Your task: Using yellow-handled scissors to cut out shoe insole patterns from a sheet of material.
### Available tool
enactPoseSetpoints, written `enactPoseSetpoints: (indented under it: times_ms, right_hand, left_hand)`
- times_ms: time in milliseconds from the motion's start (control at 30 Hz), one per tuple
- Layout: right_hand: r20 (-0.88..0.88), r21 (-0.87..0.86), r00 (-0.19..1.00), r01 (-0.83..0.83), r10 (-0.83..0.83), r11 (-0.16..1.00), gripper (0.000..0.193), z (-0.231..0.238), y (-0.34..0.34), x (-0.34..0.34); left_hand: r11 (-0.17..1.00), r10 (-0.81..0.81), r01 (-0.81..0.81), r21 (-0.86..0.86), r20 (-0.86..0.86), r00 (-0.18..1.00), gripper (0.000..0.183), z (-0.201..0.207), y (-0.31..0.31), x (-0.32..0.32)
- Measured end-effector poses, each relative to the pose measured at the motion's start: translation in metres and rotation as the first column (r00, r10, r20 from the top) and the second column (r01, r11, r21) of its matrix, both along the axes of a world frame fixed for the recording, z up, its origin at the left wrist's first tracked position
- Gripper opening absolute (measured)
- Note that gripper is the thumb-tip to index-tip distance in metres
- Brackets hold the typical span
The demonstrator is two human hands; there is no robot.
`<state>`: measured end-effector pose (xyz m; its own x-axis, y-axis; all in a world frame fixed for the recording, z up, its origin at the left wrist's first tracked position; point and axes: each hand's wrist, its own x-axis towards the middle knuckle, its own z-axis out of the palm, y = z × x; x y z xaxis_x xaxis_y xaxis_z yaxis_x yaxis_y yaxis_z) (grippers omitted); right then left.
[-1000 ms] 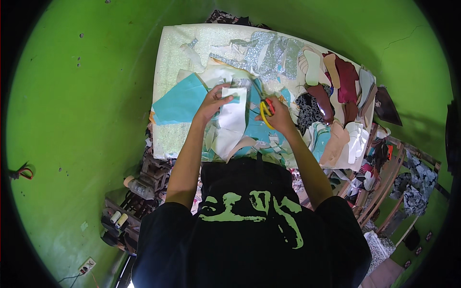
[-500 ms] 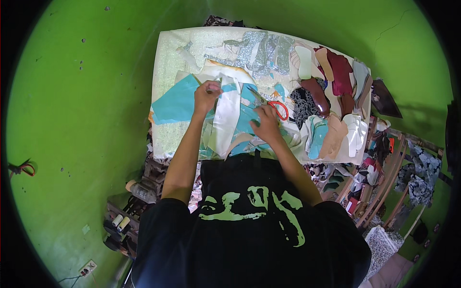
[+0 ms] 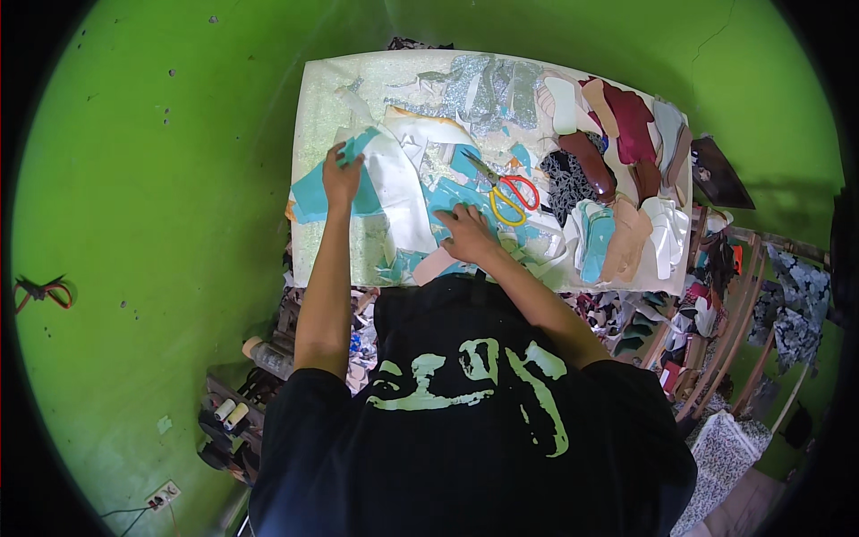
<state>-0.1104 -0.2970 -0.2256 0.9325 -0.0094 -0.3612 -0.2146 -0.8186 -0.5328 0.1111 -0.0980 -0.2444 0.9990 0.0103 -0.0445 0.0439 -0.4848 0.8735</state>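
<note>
My left hand is raised over the left part of the worktable, pinching a small strip of teal sheet material. Beneath that hand lies a larger teal sheet, partly covered by a long white sheet. Fingers apart, my right hand rests on teal pieces right of the white sheet. Just beyond its fingertips lie scissors with one red and one yellow handle, blades pointing up and left; neither hand touches them.
Cut pieces in maroon, brown, tan and white crowd the table's right side. Glittery silver scraps lie at the far edge. A wooden rack holding materials stands at the right.
My left hand moved left and away from me with the teal strip. My right hand has left the scissors, now lying flat, and shifted left onto the teal pieces.
</note>
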Motion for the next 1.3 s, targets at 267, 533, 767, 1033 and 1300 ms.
enactPoseSetpoints:
  times_ms: [267,533,767,1033,1300]
  right_hand:
    - [-0.124,-0.037,0.979,-0.165,0.159,0.986,0.071,0.038,0.017,0.003]
    - [0.023,-0.021,0.998,0.053,-0.053,0.998,0.058,0.009,0.003,-0.052]
    - [0.012,0.272,0.887,0.441,-0.461,0.855,0.035,0.007,0.006,-0.065]
    - [0.251,0.096,0.905,0.329,-0.343,0.939,0.052,-0.007,0.029,-0.075]
    - [-0.089,0.766,0.762,0.464,-0.641,0.445,0.04,0.016,0.018,-0.065]
  left_hand:
    - [0.785,-0.314,0.597,0.165,-0.724,0.614,0.057,-0.009,0.003,-0.071]
    - [0.898,-0.309,0.421,0.132,-0.491,0.814,0.046,-0.041,0.011,-0.094]
    - [0.585,-0.56,-0.339,-0.737,-0.669,0.489,0.024,0.009,0.001,-0.091]
    - [0.773,-0.472,-0.102,-0.627,-0.675,0.567,0.046,-0.027,0.009,-0.099]
    - [0.661,-0.384,-0.309,-0.684,-0.662,0.644,0.041,-0.006,0.022,-0.082]
